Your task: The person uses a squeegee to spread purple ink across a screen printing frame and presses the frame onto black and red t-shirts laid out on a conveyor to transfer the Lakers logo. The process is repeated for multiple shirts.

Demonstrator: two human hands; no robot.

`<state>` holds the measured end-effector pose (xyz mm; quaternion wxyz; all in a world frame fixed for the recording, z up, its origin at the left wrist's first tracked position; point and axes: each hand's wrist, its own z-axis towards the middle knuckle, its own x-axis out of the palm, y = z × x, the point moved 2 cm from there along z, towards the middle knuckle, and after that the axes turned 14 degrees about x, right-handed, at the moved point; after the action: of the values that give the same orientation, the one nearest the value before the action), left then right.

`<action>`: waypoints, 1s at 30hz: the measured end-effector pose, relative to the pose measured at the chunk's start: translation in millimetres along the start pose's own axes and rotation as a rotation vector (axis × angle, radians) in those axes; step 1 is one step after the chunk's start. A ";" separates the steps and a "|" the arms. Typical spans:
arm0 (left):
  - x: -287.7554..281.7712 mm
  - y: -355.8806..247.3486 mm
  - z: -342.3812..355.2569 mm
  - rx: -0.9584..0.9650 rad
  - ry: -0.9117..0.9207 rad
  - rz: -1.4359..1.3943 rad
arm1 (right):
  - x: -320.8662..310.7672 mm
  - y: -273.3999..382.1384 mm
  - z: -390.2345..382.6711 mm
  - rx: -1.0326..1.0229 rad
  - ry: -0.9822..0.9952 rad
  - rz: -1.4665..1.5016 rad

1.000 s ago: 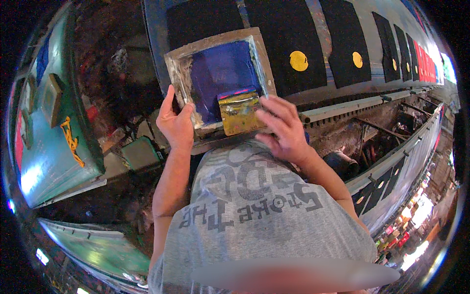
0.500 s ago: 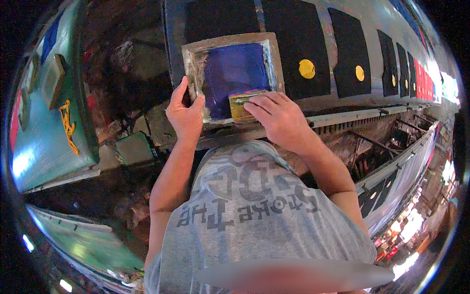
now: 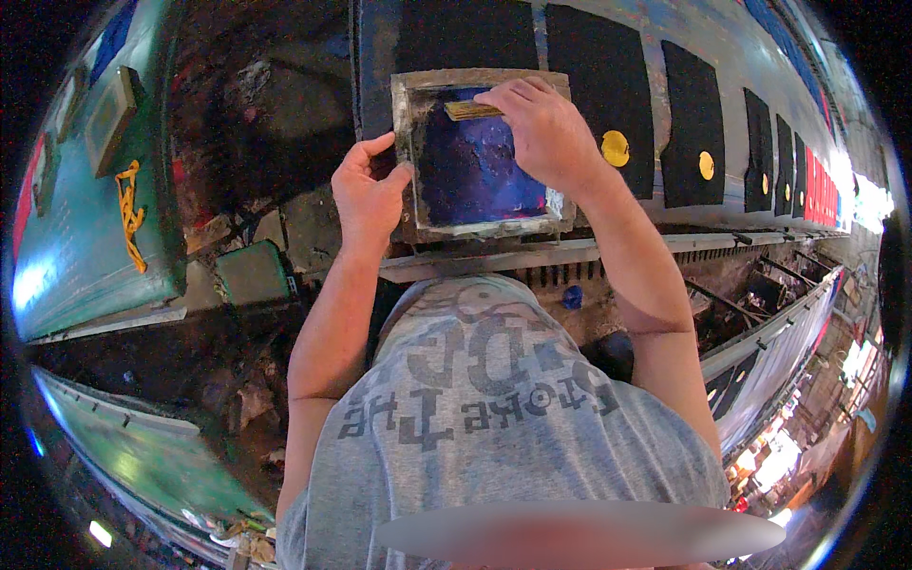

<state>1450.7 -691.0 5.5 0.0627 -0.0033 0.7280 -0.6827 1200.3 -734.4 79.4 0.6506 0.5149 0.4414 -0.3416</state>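
Note:
A square screen-printing frame (image 3: 407, 190) with dark blue ink on its mesh lies over black fabric pieces on a long grey board. My left hand (image 3: 366, 199) grips the frame's left side with thumb and forefinger. My right hand (image 3: 546, 133) is closed on a yellow squeegee (image 3: 461, 112), held near the frame's upper part, its body partly hidden under my fingers. To the right, black fabric pieces (image 3: 693, 114) with yellow round prints (image 3: 616, 147) lie in a row.
A rail (image 3: 446, 256) runs along the board's near edge. A green table (image 3: 71, 275) on the left holds small frames (image 3: 112, 119) and an orange tangled item (image 3: 133, 214). Red pieces (image 3: 817, 185) line the board's far right. Another long board (image 3: 750, 370) stands lower right.
My right hand took hold of the squeegee and has pushed it from the frame's lower right up toward its top. The frame and both hands sit further right in view.

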 end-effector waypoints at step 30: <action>1.1 3.4 1.9 -0.036 0.013 -0.008 | -8.0 -23.4 -54.8 -0.137 0.005 0.024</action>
<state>1450.0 -692.7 1.9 0.0552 -0.0026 0.7406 -0.6697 1164.0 -686.7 73.8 0.6872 0.4753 0.4592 -0.3016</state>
